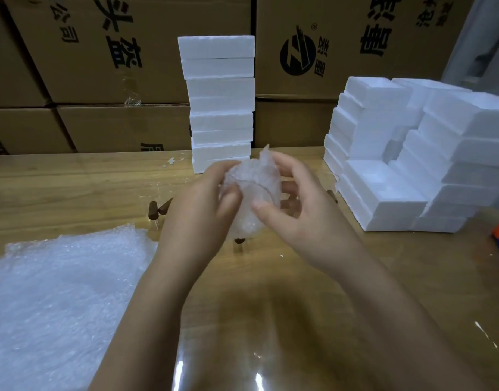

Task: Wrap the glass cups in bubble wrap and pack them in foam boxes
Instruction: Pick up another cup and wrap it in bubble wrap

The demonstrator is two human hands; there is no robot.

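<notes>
Clear glass cup (255, 197), half-swaddled in a translucent bubble-wrap piece (261, 165), is held above the wooden surface (271, 306). Left hand (203, 204) grips its side to steady it. Right hand (296, 215) pinches the wrap, apparently tucking an edge. White foam boxes (384, 190) stand nearby, right.

Both hands over the desk (271, 277), left hand (197, 210) and right hand (296, 210) holding a glass cup (252, 193) half covered in bubble wrap (254, 170), foam boxes (220, 103) stacked behind
</notes>
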